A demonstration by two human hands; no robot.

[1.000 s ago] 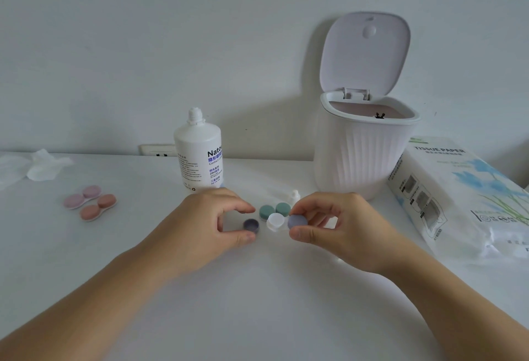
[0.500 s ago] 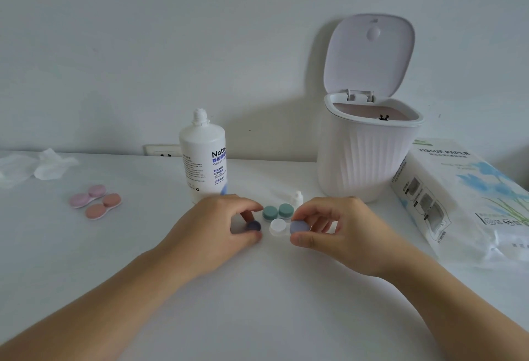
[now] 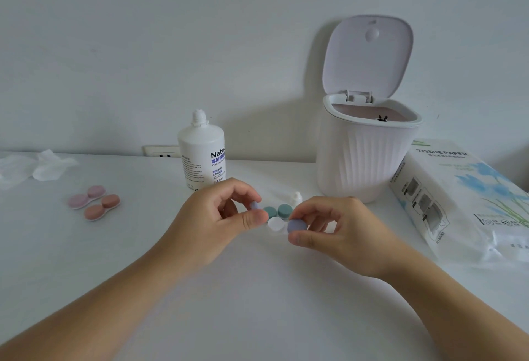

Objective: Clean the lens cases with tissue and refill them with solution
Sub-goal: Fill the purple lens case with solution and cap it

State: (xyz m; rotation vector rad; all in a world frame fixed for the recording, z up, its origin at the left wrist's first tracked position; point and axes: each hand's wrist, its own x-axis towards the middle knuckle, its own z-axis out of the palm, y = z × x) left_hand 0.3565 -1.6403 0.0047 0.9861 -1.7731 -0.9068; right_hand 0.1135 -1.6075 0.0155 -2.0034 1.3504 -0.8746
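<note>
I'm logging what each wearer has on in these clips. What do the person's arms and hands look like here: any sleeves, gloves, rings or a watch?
Both forearms are bare as far as the frame shows, with no sleeves in view. The left hand and right hand wear no gloves, and no ring, watch or bracelet shows. The fingernails look short and unpainted.

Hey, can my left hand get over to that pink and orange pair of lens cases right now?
Probably yes, but not freely. The left hand pinches a purple cap, so its grip is taken. The bare table between it and the pink and orange lens cases leaves the way open.
</note>
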